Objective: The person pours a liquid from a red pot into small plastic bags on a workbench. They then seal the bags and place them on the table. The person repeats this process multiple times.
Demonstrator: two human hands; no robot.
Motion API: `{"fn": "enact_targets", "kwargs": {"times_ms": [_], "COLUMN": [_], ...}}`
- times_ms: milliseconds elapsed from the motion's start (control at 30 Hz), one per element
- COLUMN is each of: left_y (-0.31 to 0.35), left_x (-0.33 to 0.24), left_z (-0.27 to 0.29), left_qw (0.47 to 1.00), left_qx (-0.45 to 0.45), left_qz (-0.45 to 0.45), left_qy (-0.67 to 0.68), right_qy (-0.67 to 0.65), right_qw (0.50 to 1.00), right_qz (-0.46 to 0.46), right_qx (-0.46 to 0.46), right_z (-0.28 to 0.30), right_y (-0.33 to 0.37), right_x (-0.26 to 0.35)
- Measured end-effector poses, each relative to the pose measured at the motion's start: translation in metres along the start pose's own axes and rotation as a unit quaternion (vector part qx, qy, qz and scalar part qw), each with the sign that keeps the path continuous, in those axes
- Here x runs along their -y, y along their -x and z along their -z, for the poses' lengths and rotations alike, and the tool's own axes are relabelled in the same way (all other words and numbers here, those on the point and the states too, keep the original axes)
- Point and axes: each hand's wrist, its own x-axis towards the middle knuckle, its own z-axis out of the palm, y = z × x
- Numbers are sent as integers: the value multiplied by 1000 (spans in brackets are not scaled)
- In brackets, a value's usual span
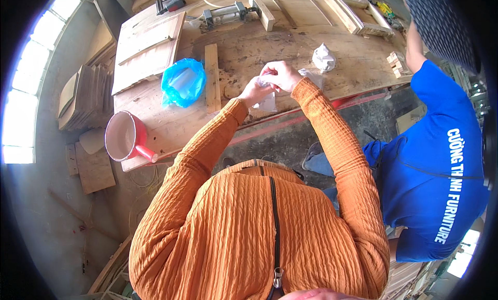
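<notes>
Close together at the near edge of the wooden workbench (244,56), my left hand (252,93) and my right hand (284,75) both pinch a piece of thin whitish plastic (267,103). Part of it hangs below my fingers; the rest is hidden in my grip. Just right of my right hand lies another pale, see-through sheet or bag (313,79). Beyond it sits a crumpled white bundle (324,58). Left of my hands, past a flat wooden strip (212,78), stands an open blue plastic bag (182,83) with something white inside.
A red pot with a handle (124,136) stands at the bench's left corner. Behind are wooden panels (149,51), a metal cylinder device (225,15), a power tool (169,3) and a wooden frame (358,12). Small wood blocks (397,64) lie by a person in blue (436,165), close on my right.
</notes>
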Motion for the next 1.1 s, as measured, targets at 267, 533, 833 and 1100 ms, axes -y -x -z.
{"fn": "enact_targets", "kwargs": {"times_ms": [267, 533, 833, 1100], "left_y": [-7, 1, 72, 49], "left_x": [6, -1, -17, 0], "left_z": [-30, -24, -40, -33], "left_qw": [983, 941, 768, 727], "left_qx": [-147, -212, -62, 173], "left_qz": [-14, -20, 322, 17], "left_qy": [-110, -262, 550, 664], "right_qy": [252, 200, -35, -209], "right_qw": [963, 975, 991, 970], "right_qz": [78, 35, 9, -1], "right_qx": [-48, -85, -128, -122], "right_z": [6, -1, 8, -55], "right_y": [2, -5, 13, 47], "right_x": [-12, -8, -19, -28]}}
